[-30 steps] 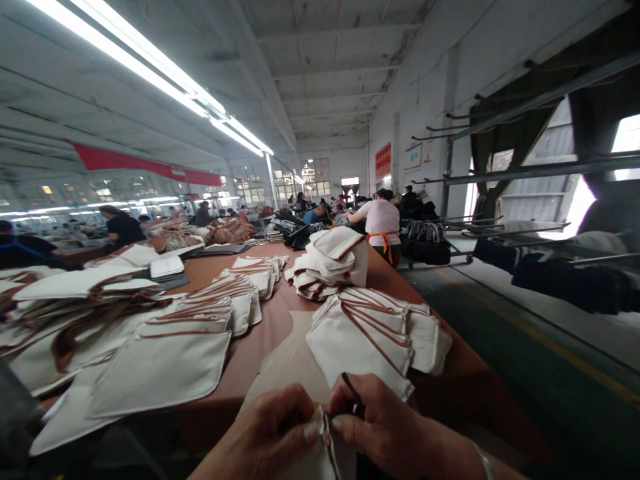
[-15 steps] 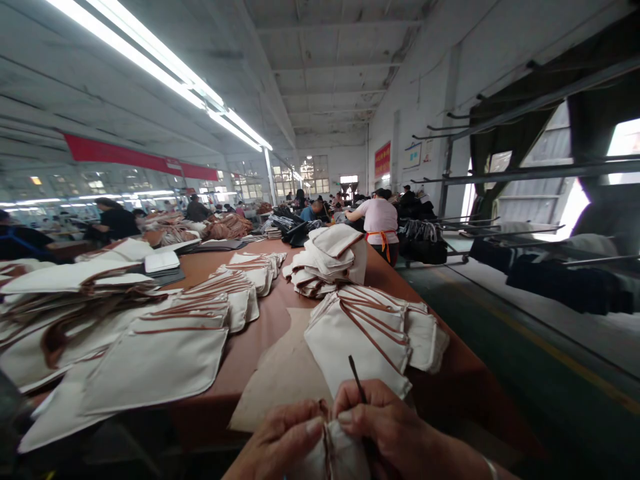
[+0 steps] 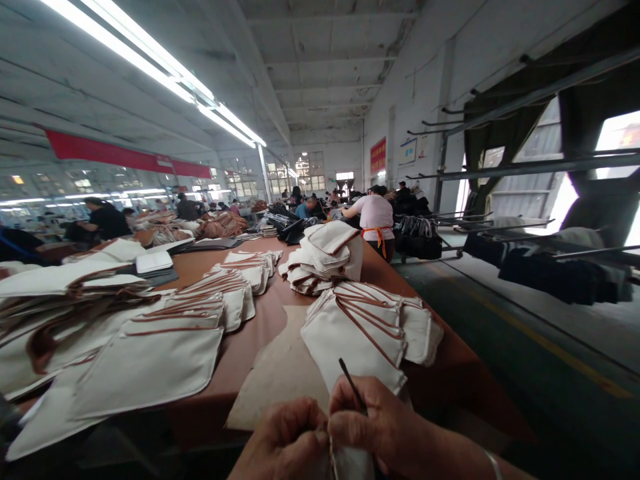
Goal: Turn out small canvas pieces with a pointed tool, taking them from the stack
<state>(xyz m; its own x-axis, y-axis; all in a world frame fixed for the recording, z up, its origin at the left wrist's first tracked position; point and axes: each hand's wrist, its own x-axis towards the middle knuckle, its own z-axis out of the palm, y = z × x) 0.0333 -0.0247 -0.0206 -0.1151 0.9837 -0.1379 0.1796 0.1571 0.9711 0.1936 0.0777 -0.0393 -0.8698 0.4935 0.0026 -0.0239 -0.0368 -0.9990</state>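
At the bottom edge, my left hand (image 3: 287,443) and my right hand (image 3: 380,427) pinch a small white fabric piece (image 3: 350,463) with a brown seam between them. A thin dark tool (image 3: 353,385) sticks up from my right hand's fingers. Much of the piece is hidden by my hands and the frame edge. Just beyond lies a fanned stack of white pouches with brown trim (image 3: 370,323) on the brown table (image 3: 270,320).
More white pouches are piled to the left (image 3: 150,347) and farther back (image 3: 325,257). A tan paper sheet (image 3: 280,373) lies on the table. A person in a white top (image 3: 376,217) and others work far off. Racks (image 3: 525,167) line the right aisle.
The view has drifted slightly. My hands have sunk lower in the frame with the fabric piece, and the dark tool now stands out above my right fingers.
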